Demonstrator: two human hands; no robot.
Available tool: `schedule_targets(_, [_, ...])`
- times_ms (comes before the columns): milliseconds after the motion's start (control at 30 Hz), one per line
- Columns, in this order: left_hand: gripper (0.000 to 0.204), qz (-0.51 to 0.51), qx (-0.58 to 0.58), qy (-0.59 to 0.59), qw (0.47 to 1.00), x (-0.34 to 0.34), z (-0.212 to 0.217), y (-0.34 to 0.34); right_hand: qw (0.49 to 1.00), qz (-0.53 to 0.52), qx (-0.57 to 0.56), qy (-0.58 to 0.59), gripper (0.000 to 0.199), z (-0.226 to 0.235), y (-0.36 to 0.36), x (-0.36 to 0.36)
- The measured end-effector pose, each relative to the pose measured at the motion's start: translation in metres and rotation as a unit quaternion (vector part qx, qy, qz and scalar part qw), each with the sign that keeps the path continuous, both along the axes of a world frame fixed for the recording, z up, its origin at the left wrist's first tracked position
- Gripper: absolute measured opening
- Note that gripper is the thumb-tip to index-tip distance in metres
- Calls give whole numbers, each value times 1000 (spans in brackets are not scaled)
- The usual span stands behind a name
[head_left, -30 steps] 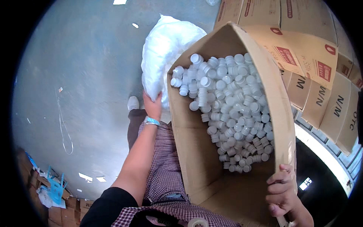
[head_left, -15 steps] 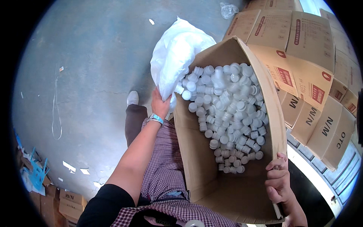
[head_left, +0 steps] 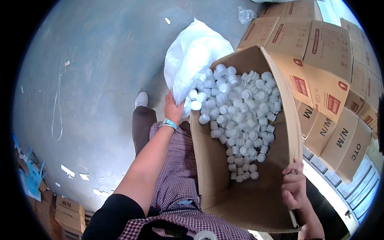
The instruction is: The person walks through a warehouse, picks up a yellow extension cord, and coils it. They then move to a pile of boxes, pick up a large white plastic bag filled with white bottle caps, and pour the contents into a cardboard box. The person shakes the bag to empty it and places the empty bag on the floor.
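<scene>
A tilted cardboard box is in front of me, its inside facing up. Many small white plastic caps lie heaped in its far and middle part. At its far left edge hangs a white plastic bag, with caps at its mouth spilling against the box. My left hand is closed on the bag's near edge, beside the box's left wall. With curled fingers, my right hand grips the box's right rim near its close corner.
Stacked cardboard cartons stand close along the right side. A clear crumpled plastic bag lies on the floor at the far side. White strapping and paper scraps are on the floor at left, near a blue plastic stool.
The caps in the box have shifted and more have gathered near the bag's mouth. The bag has swelled slightly and sits a little further right. Both hands keep their hold.
</scene>
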State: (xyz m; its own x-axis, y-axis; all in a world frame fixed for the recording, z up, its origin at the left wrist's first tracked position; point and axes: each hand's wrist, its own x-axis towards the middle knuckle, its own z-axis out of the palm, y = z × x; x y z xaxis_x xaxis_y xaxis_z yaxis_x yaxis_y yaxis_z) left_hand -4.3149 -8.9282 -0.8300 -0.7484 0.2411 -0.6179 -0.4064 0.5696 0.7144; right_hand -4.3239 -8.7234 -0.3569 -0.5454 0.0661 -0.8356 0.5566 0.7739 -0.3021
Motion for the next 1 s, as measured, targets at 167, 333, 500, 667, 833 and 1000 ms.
schedule_targets(167, [66,23,-11,-27,999,5,8,-3,1000,-9,19,13,23,-1,13,5])
schedule_targets(333, [75,-2,-29,-22,999,13,-7,-6,1000,-1,7,-3,21,10,-17,-16])
schedule_targets(500, [72,27,-4,-18,999,14,-6,-10,1000,-3,25,0,18,14,-27,-12])
schedule_targets(667, [67,51,10,-24,998,-1,10,-3,998,-24,57,21,17,10,-9,-5])
schedule_targets(833, [67,42,13,14,999,-18,14,6,1000,1,26,-7,18,16,-26,-21])
schedule_targets(1000, [76,27,58,-17,998,-32,21,4,999,-22,22,-8,17,21,-36,-30])
